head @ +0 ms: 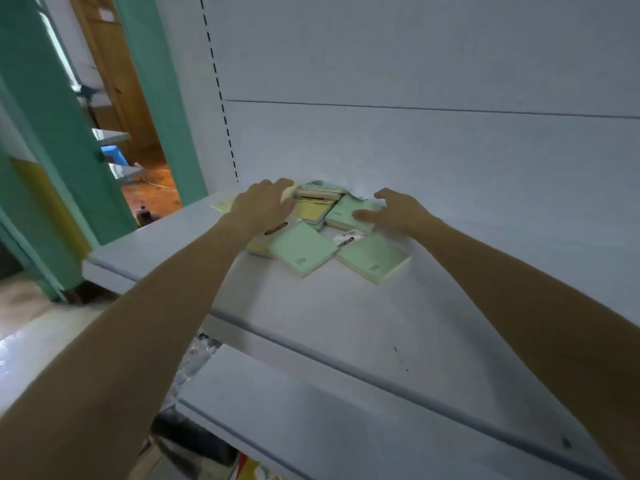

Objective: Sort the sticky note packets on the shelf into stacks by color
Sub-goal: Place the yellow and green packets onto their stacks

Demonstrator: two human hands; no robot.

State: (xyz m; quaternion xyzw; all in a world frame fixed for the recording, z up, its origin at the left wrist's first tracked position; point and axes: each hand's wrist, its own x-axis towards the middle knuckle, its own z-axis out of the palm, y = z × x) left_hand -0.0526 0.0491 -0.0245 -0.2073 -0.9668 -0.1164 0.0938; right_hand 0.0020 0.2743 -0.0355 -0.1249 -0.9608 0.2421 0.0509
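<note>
A loose pile of sticky note packets lies at the back of the white shelf (346,317). Two green packets (302,249) (373,258) lie flat at the front of the pile. A yellow packet (309,208) sits in the middle, with more green ones (346,211) behind and to the right. A pale yellow packet (221,203) pokes out at the far left. My left hand (265,202) rests flat on the pile's left side, fingers over a yellow packet. My right hand (398,211) hovers with spread fingers over the right green packet; it is blurred.
The shelf's white back panel (415,64) rises right behind the pile. A lower shelf (311,410) juts out below. To the left stand a teal door frame (162,91) and a room with a wooden floor. Clutter lies on the floor under the shelves.
</note>
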